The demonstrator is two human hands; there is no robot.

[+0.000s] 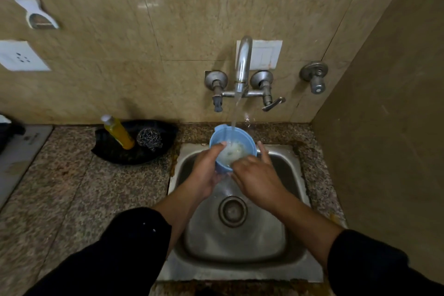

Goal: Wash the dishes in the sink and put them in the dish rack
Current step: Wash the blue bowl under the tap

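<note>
A small blue bowl (240, 136) is held above the steel sink (298, 269), tilted towards me, with water from the tap (242, 65) running into it. My left hand (206, 173) grips the bowl from the left, thumb on the rim. My right hand (257, 175) reaches into the bowl from the right; its fingers are inside against the foamy inner wall, and its index finger points up beside the rim. The sink basin below holds only its drain (232, 211).
A black tray (113, 154) on the granite counter left of the sink holds a yellow soap bottle (119, 134) and a steel scrubber (149, 139). A side wall stands close on the right. A grey mat (19, 151) lies far left. No dish rack is in view.
</note>
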